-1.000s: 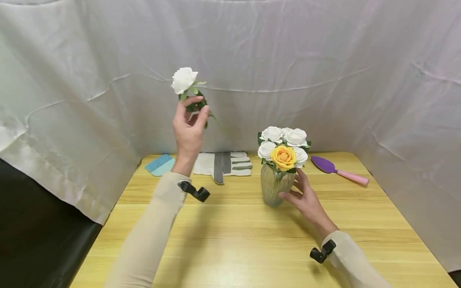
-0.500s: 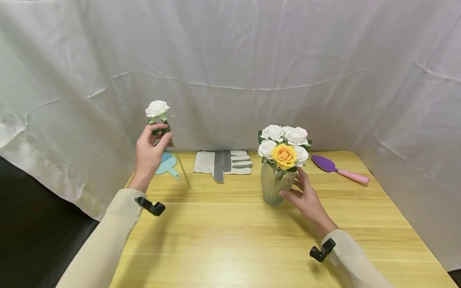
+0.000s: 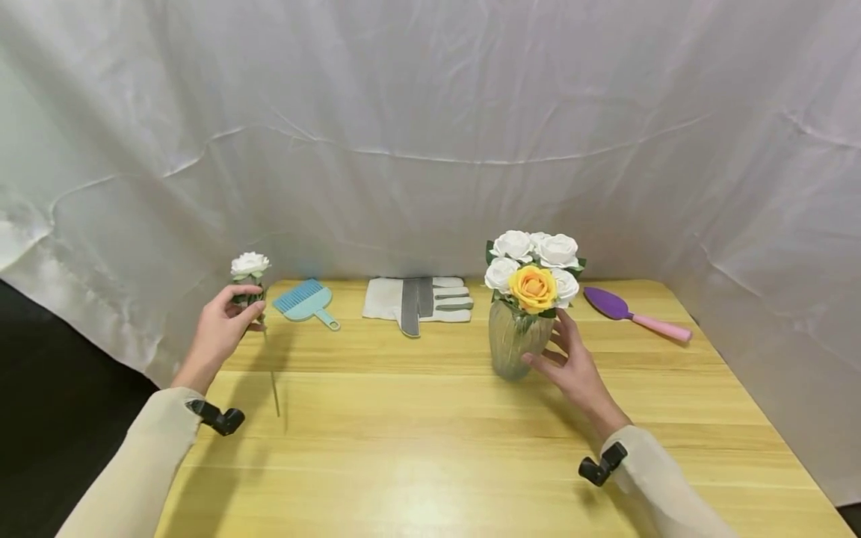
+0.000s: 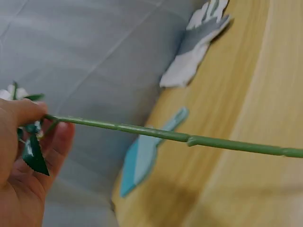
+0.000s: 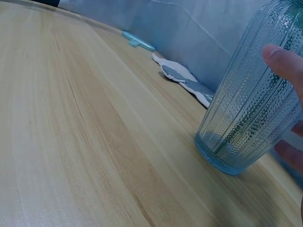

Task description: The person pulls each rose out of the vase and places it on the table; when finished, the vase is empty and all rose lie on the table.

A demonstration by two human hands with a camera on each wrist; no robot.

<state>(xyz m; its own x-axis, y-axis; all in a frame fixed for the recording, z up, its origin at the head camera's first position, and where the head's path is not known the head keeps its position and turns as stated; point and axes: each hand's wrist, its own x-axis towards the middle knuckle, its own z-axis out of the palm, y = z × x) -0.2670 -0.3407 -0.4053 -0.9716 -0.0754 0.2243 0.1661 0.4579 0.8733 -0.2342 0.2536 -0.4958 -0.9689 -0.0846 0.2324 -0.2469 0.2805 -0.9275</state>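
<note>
At the table's left side my left hand [image 3: 225,329] pinches a white artificial rose [image 3: 250,264] just below its bloom. Its long green stem [image 4: 151,132] slants down over the table, bare below the leaves. My right hand [image 3: 577,373] holds a ribbed clear glass vase [image 3: 514,340] from its right side, thumb and fingers around it. Inside the vase stand several white roses [image 3: 557,251] and a yellow rose [image 3: 534,288] at the front. The right wrist view shows the vase's base [image 5: 220,161] on the tabletop.
Along the back edge lie a light blue toothed tool [image 3: 304,300] with a short handle, a white and grey work glove [image 3: 417,302], and a trowel [image 3: 632,314] with purple blade and pink handle. A pale curtain [image 3: 430,209] hangs behind the wooden table [image 3: 417,418].
My left hand has moved left and down with the white rose, from high near the curtain to low over the table's left side. The right hand stays on the vase.
</note>
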